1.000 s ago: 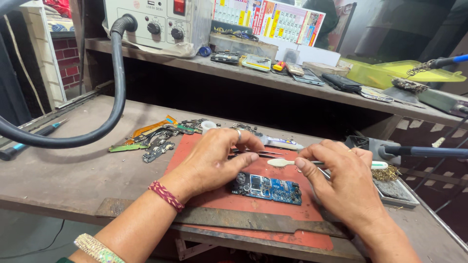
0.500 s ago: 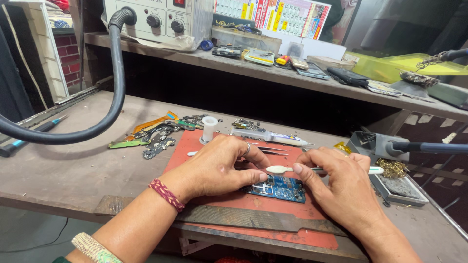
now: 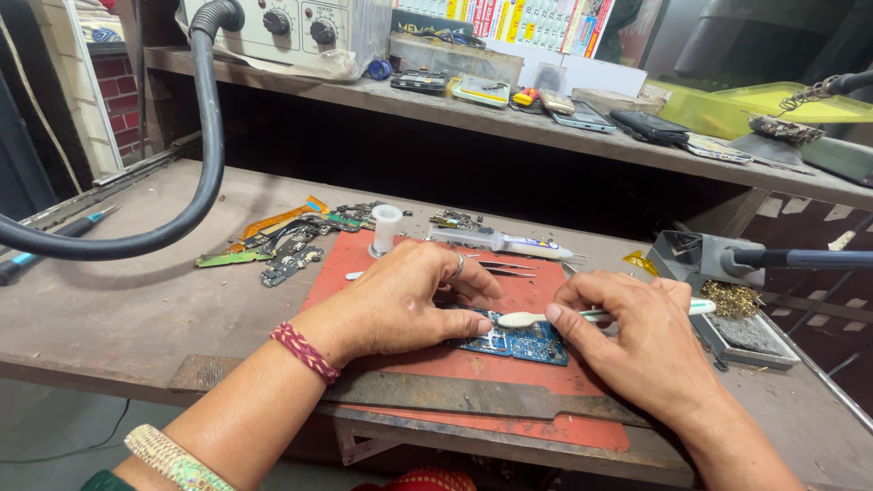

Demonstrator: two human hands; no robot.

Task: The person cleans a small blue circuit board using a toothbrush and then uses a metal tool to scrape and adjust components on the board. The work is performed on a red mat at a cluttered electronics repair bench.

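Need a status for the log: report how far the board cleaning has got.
Done: circuit board lies bare on the red mat, loose parts set aside. In hand: left hand pins the board, right hand holds a brush over it. Left: nothing is refitted; tweezers and syringe lie unused.

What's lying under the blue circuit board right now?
The blue circuit board lies on the red work mat, which rests on the wooden bench. The left hand covers its left end, and the white brush crosses its top, so those parts stay hidden.
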